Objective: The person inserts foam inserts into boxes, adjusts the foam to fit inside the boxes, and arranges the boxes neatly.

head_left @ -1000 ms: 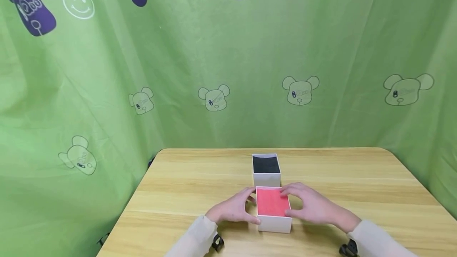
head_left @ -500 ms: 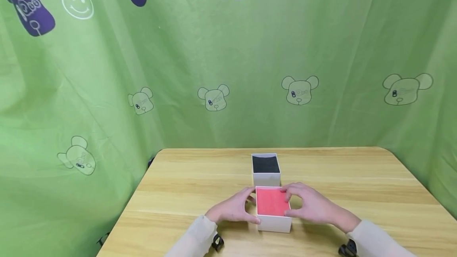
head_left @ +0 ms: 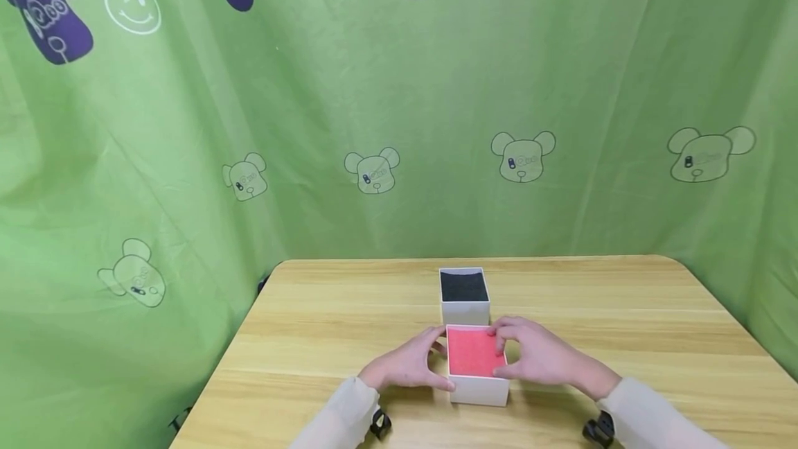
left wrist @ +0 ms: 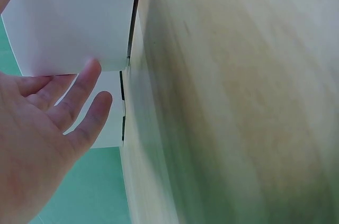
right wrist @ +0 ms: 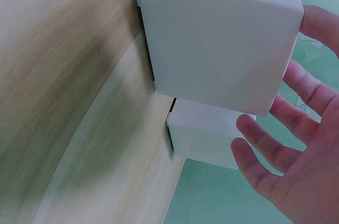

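A white box (head_left: 479, 391) stands on the table with a flat red sheet-like piece (head_left: 474, 352) inside, just under its rim. My left hand (head_left: 408, 362) holds the box's left side, thumb at the near corner and fingers at the far one; in the left wrist view its ring and little fingers (left wrist: 95, 115) stick out loosely. Over the right rim, my right hand (head_left: 542, 355) rests its bent forefinger and thumb on the red piece, tips apart. The right wrist view shows its other fingers (right wrist: 265, 152) spread beside the box wall; the fingertips inside the box are hidden there.
Directly behind stands a second white box (head_left: 466, 312) with a dark piece (head_left: 464, 287) inside. Both boxes are on a light wooden table (head_left: 337, 296). A green patterned curtain (head_left: 436, 213) hangs behind the table's far edge.
My right hand has shifted slightly left, its forefinger and thumb curling further in over the red piece. The left hand and both boxes have stayed in place.
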Motion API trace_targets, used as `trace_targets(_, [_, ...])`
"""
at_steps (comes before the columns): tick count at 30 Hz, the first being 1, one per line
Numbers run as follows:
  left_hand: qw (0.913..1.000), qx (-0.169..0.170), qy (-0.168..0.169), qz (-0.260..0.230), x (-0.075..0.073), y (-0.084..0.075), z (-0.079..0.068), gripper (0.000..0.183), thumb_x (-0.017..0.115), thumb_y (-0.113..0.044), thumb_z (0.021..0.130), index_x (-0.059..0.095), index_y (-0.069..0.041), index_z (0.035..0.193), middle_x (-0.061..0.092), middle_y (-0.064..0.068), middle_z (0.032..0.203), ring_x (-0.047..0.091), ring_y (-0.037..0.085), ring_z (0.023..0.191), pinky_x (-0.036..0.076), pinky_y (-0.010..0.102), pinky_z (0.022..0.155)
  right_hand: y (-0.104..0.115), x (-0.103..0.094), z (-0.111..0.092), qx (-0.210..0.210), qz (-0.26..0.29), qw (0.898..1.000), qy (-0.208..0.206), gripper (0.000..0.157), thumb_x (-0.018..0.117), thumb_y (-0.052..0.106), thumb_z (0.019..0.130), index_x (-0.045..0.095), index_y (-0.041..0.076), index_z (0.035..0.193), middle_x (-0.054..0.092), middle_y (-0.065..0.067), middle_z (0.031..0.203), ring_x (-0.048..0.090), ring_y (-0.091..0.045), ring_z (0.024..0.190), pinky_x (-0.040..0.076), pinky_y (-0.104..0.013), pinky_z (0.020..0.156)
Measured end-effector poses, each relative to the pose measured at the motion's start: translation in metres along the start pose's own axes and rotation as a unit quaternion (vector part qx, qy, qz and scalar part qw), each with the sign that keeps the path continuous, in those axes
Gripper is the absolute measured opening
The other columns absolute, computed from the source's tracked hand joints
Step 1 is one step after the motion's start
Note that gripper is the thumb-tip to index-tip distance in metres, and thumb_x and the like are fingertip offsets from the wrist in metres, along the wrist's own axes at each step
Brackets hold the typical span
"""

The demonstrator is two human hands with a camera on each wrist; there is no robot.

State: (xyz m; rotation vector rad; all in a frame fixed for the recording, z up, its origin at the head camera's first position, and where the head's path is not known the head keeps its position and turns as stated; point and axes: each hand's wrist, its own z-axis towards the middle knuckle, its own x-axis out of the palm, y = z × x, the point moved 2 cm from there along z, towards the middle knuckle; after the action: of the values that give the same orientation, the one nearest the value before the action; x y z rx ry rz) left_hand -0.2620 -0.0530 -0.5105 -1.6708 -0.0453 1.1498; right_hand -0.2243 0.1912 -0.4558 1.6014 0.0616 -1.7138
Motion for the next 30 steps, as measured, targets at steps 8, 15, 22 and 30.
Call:
trace_targets(8, [0.9999, 0.005, 0.003, -0.009, 0.0007, -0.0011, 0.0001, 0.094, 0.082, -0.034, 0.072, 0.027, -0.019, 0.147, 0.038, -0.006, 0.139, 0.049, 0.007, 0.114, 0.041, 0.026, 0.097, -0.0015, 0.0017, -0.0003, 0.000, 0.006, 1.000, -0.002, 0.027, 0.082, 0.035, 0.068, 0.055, 0.030, 0.070, 0.060, -0.004, 0.117, 0.051, -0.038, 0.113, 0.040, -0.058, 0.094])
trace_targets(15, [1.0000, 0.005, 0.000, -0.007, 0.0010, -0.0008, 0.0005, 0.095, 0.082, -0.035, 0.073, 0.026, -0.018, 0.148, 0.038, -0.007, 0.139, 0.049, 0.006, 0.114, 0.041, 0.025, 0.097, -0.0026, 0.0028, 0.0001, -0.002, 0.027, 1.000, -0.005, 0.027, 0.082, 0.033, 0.068, 0.055, 0.029, 0.069, 0.061, -0.005, 0.117, 0.051, -0.040, 0.113, 0.038, -0.060, 0.094])
trace_targets(22, [1.0000, 0.005, 0.001, -0.006, 0.0004, -0.0004, 0.0005, 0.095, 0.082, -0.034, 0.072, 0.026, -0.019, 0.148, 0.038, -0.006, 0.139, 0.049, 0.006, 0.114, 0.041, 0.025, 0.096, -0.0007, 0.0011, 0.0026, 0.003, 0.031, 1.000, 0.003, 0.026, 0.082, 0.035, 0.067, 0.056, 0.028, 0.070, 0.061, -0.007, 0.118, 0.050, -0.043, 0.114, 0.035, -0.064, 0.094])
trace_targets(30, [1.0000, 0.007, 0.000, -0.001, 0.0021, -0.0006, 0.0011, 0.097, 0.082, -0.035, 0.072, 0.024, -0.019, 0.149, 0.036, -0.005, 0.140, 0.049, 0.008, 0.114, 0.040, 0.025, 0.097, -0.0049, 0.0044, -0.0015, 0.003, 0.038, 0.999, -0.015, 0.023, 0.081, 0.034, 0.071, 0.058, 0.031, 0.075, 0.060, -0.003, 0.120, 0.048, -0.039, 0.117, 0.034, -0.062, 0.097])
